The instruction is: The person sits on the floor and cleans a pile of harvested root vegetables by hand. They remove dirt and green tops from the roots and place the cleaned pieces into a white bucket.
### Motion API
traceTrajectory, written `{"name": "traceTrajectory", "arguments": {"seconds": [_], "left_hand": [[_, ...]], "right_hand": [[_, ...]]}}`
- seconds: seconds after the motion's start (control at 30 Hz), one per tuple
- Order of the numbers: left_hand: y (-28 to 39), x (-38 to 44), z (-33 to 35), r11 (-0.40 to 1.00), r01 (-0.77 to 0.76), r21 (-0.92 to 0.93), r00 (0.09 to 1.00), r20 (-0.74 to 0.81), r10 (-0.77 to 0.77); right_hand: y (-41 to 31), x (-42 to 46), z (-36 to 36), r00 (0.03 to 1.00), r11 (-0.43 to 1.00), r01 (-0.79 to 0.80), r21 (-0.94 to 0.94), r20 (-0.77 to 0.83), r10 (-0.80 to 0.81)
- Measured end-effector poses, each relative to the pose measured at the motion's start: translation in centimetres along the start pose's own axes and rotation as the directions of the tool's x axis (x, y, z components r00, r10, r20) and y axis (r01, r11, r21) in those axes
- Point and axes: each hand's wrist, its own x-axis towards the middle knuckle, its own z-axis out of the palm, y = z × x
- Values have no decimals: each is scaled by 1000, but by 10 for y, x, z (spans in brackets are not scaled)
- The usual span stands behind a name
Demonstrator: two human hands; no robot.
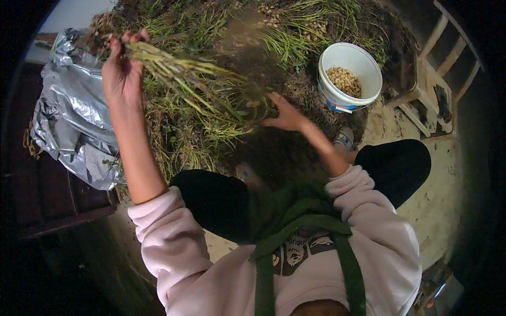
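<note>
My left hand [125,69] is raised at the upper left, closed around a bunch of pulled peanut plants [189,75]. The root end, with what look like pods [102,33], sticks out beyond its fingers, while the long green stems trail down to the right. By the leafy tips is my right hand [287,114], fingers spread and slightly blurred. Nothing shows in its grasp, though I cannot tell if it touches the tips. To its upper right stands a white plastic bucket [325,63] with loose peanuts in their shells [344,82] at the bottom.
Peanut plants [182,146] cover the ground ahead, some with pod clusters [314,29]. A crumpled silver tarp [79,106] lies at the left. At the right is a wooden chair [429,98] with a dark item [442,102] on it. My shoe [344,138] is below the bucket.
</note>
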Motion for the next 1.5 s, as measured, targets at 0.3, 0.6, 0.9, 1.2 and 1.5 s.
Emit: {"name": "traceTrajectory", "arguments": {"seconds": [0.3,0.6,0.9,1.2,1.5], "left_hand": [[41,33,48,941,-20,338,996,86,-10],[115,15,53,785,-429,447,894,86,440],[162,17,-1,775,-391,496,871,-73,486],[261,13,-76,690,-367,624,846,-85,527],[289,-60,-43,-99,-282,954,623,261,738]], "right_hand": [[-29,51,51,929,987,-102,-125,-366,50],[-54,32,-1,879,852,-470,229,32,476],[-36,26,-33,963,900,-199,388,-94,253],[-52,20,-50,880,129,-449,884,412,237],[-13,5,-31,838,234,-514,825,425,343]]}}
